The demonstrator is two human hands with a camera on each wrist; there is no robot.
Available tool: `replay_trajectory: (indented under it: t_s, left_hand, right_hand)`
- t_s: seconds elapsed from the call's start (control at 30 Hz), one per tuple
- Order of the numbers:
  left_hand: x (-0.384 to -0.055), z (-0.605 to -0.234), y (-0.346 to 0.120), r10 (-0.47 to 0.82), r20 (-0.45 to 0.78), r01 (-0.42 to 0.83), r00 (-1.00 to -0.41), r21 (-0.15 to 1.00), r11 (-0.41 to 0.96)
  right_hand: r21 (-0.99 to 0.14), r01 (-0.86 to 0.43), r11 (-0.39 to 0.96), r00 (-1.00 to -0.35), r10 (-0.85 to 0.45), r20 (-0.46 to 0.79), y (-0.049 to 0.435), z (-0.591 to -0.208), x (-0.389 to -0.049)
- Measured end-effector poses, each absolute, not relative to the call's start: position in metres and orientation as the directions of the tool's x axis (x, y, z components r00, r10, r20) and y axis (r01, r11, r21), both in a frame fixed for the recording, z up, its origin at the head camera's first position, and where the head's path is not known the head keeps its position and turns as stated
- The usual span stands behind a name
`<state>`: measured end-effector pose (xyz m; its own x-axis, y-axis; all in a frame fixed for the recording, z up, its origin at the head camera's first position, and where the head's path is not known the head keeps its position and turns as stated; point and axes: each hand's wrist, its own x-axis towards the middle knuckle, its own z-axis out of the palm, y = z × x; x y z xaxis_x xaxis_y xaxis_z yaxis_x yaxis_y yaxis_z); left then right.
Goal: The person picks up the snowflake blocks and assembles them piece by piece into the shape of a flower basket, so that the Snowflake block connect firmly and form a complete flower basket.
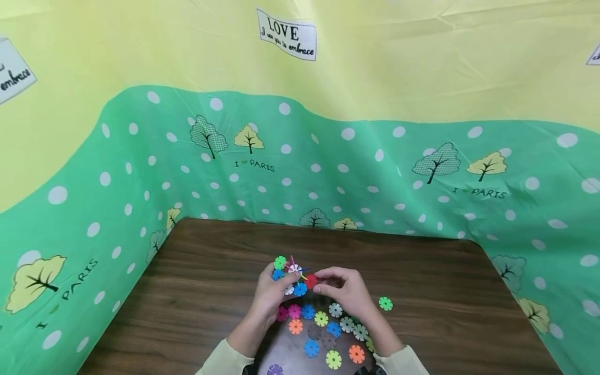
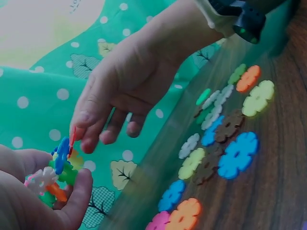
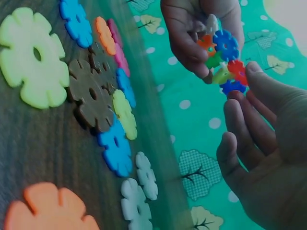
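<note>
Multicoloured discs [image 1: 311, 348] nearby; left grip [image 1: 271, 289] round cluster [image 1: 295, 269], right grip [image 1: 348, 289] closed on red disc [image 1: 311, 282]

Pale sheen glazes the near tabletop [image 1: 286, 351]; wrist views (slightly hazy) look soft.

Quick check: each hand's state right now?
Left hand: holding the cluster of joined discs.
Right hand: pinching the red disc at the cluster's side.

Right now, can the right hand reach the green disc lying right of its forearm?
Likely yes: the green disc lies apart and uncovered, though the right hand is busy at the red disc.
</note>
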<state>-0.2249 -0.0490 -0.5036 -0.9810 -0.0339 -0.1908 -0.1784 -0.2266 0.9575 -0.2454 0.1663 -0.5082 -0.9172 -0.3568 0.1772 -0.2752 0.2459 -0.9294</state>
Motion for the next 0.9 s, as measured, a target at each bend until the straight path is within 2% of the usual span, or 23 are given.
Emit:
replay_trajectory:
  t_s: [0.23, 0.4, 0.63, 0.9]
  left_hand:
    - [-0.23, -0.501, -0.056, -0.039, -0.176, -0.16, -0.984, 0.952, -0.26]
    - [-0.232, -0.496, -0.06, -0.071, -0.186, -0.162, -0.98, 0.953, -0.256]
    - [-0.232, -0.496, -0.062, -0.043, -0.201, -0.183, -0.979, 0.947, -0.264]
    - [-0.23, -0.496, -0.063, -0.031, -0.207, -0.193, -0.978, 0.949, -0.251]
  right_hand:
    - [-0.882, -0.318, 0.348, -0.902, -0.398, 0.169, 0.174, -0.504, -0.248]
    - [-0.779, -0.413, 0.472, -0.833, -0.541, 0.114, 0.17, -0.513, -0.256]
    - [-0.691, -0.493, 0.528, -0.734, -0.679, 0.006, 0.159, -0.525, -0.259]
    - [-0.598, -0.53, 0.601, -0.729, -0.683, -0.039, 0.151, -0.525, -0.254]
